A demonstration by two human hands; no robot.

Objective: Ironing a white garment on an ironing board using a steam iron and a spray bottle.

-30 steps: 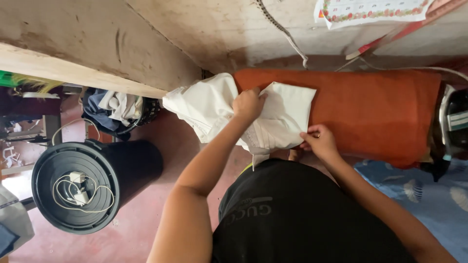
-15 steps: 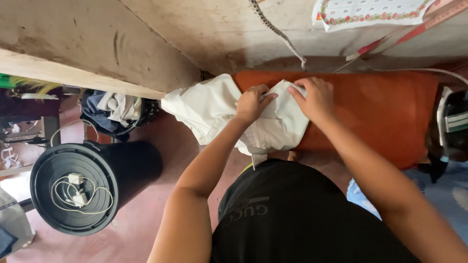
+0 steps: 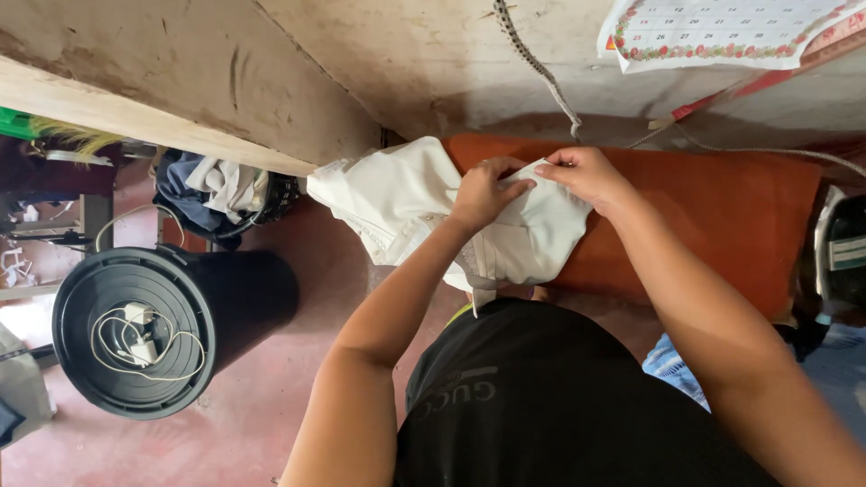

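A white garment [image 3: 406, 203] lies on an orange-covered ironing surface [image 3: 722, 207], its left part hanging off the end. My left hand [image 3: 485, 191] presses down on the middle of the cloth with fingers curled into it. My right hand [image 3: 588, 176] pinches the garment's upper right edge, right beside the left hand. Both forearms reach over my black shirt.
A black barrel [image 3: 171, 325] with a white charger and cable on its lid stands at the left on the reddish floor. A basket of clothes [image 3: 221, 194] sits beyond it by the wall. A calendar [image 3: 722, 32] hangs at top right. An iron [image 3: 843, 257] is at the far right.
My right hand has moved from the garment's lower right corner up to its top edge, close to my left hand. The cloth has been folded inward there.
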